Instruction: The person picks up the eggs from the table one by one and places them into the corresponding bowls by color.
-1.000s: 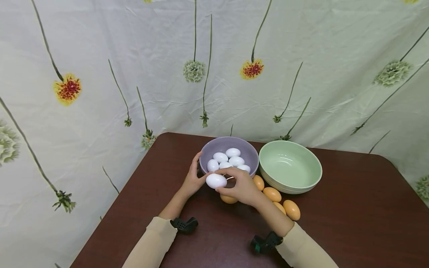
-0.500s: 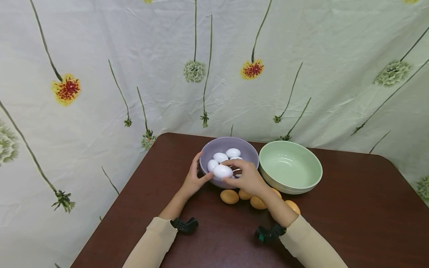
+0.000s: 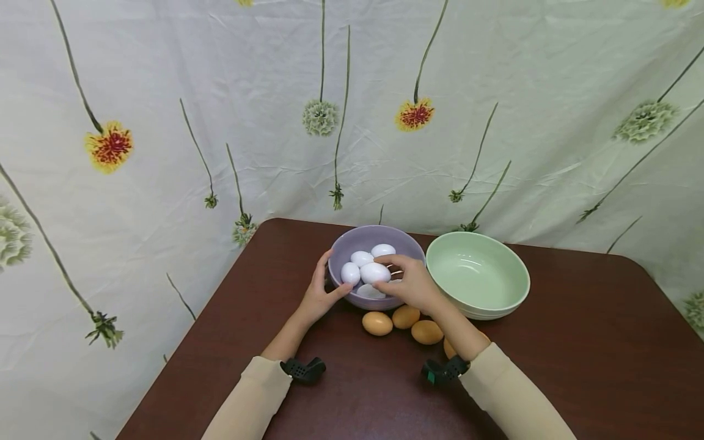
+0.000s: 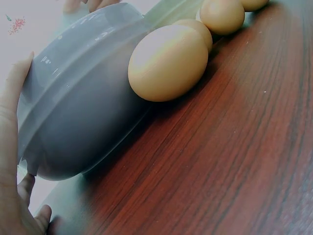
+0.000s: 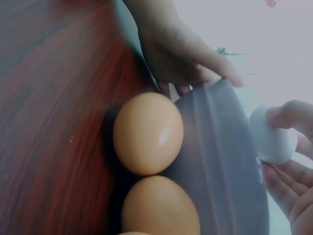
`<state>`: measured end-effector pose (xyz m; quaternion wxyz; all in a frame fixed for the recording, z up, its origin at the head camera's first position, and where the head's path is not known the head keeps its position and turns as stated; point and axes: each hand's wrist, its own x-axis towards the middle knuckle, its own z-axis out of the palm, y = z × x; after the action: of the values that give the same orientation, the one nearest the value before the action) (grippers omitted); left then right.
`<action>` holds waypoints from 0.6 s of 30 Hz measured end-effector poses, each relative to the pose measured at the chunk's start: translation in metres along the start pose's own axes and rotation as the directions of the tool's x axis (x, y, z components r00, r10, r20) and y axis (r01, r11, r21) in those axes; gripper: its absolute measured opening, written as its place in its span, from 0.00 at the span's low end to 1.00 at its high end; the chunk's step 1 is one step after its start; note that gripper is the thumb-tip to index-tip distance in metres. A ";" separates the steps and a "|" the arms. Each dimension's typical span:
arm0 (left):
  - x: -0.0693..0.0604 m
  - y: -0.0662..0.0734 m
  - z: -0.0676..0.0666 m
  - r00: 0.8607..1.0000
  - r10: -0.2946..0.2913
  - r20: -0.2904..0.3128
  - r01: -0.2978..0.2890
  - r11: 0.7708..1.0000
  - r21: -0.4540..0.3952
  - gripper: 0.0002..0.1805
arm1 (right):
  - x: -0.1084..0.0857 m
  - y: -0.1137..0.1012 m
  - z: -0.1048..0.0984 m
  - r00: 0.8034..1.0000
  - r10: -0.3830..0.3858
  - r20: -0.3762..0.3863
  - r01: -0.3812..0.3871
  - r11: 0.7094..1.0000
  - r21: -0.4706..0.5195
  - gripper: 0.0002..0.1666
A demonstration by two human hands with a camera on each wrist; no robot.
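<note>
Left hand gripping purple bowl, right hand pinching white egg — forearm half-hiding brown egg, table extending rightward.

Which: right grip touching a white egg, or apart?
Touching. The right wrist view shows the right grip pinching the white egg from two sides.

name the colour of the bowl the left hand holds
The bowl is muted purple, clearest in the head view.

No text, label, brand, number or sign is showing legibly on the purple bowl, white eggs or brown eggs near the frame's centre, the green bowl beside them, the flower-printed cloth across the top, or the black wrist devices lower down.
</note>
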<state>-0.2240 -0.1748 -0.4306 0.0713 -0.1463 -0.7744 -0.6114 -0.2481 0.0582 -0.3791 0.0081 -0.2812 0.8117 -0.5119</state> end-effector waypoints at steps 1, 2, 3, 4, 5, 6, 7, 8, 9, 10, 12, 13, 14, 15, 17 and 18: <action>0.000 0.000 0.000 1.000 0.002 -0.001 -0.002 1.000 0.000 0.48 | 0.000 0.000 0.000 1.000 0.013 0.001 -0.013 1.000 0.003 0.25; 0.000 0.000 0.000 1.000 0.003 -0.001 -0.003 1.000 -0.001 0.48 | 0.001 0.001 -0.001 1.000 0.024 0.001 -0.024 1.000 0.004 0.25; 0.000 0.000 0.000 1.000 0.003 -0.002 -0.003 1.000 -0.002 0.48 | 0.001 0.001 -0.001 0.999 0.037 0.001 -0.037 0.999 0.010 0.25; 0.000 0.000 0.000 1.000 0.001 -0.002 -0.001 1.000 -0.005 0.48 | 0.002 0.002 -0.001 0.999 0.050 -0.001 -0.050 0.999 0.012 0.25; 0.000 0.000 0.000 1.000 0.000 -0.001 0.000 1.000 -0.007 0.48 | 0.002 0.003 -0.001 0.998 0.062 -0.003 -0.062 0.998 0.014 0.25; 0.000 0.000 0.000 1.000 -0.001 0.000 0.001 1.000 -0.011 0.48 | 0.003 0.004 -0.001 0.997 0.073 -0.006 -0.073 0.997 0.015 0.25; 0.000 -0.001 0.000 1.000 -0.002 0.002 0.002 1.000 -0.013 0.48 | 0.004 0.006 -0.001 0.997 0.082 -0.009 -0.082 0.997 0.008 0.25; 0.000 -0.001 0.001 1.000 -0.002 0.003 0.002 1.000 -0.015 0.48 | 0.004 0.007 -0.001 0.996 0.091 -0.011 -0.091 0.996 0.000 0.25; 0.000 -0.001 0.001 1.000 -0.002 0.004 0.002 1.000 -0.015 0.48 | 0.005 0.009 -0.001 0.995 0.096 -0.013 -0.096 0.995 -0.011 0.25; 0.000 -0.001 0.001 1.000 -0.001 0.006 0.001 1.000 -0.017 0.48 | 0.005 0.011 -0.001 0.995 0.098 -0.015 -0.099 0.995 -0.027 0.24; 0.000 -0.001 0.001 1.000 0.001 0.009 -0.001 1.000 -0.020 0.48 | 0.006 0.013 -0.001 0.994 0.104 -0.014 -0.105 0.993 -0.055 0.24; 0.000 -0.002 0.000 1.000 0.002 0.009 -0.002 1.000 -0.019 0.48 | 0.007 0.014 0.000 0.994 0.104 -0.011 -0.105 0.992 -0.070 0.24; 0.000 -0.002 0.000 1.000 0.004 0.009 -0.003 1.000 -0.021 0.48 | 0.007 0.015 0.000 0.995 0.100 -0.005 -0.100 0.992 -0.083 0.24; 0.000 -0.002 0.000 1.000 0.005 0.010 -0.004 1.000 -0.022 0.48 | 0.008 0.015 0.000 0.996 0.093 0.002 -0.093 0.991 -0.094 0.23; 0.000 -0.002 0.000 1.000 0.006 0.010 -0.006 1.000 -0.025 0.48 | 0.009 0.016 0.000 0.996 0.087 0.018 -0.084 0.990 -0.111 0.23; 0.000 -0.002 0.000 1.000 0.007 0.011 -0.006 1.000 -0.025 0.48 | 0.010 0.016 0.001 0.996 0.081 0.025 -0.077 0.990 -0.122 0.22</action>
<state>-0.2249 -0.1753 -0.4326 0.0673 -0.1530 -0.7666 -0.6200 -0.2634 0.0580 -0.3905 0.0234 -0.2566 0.8516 -0.4566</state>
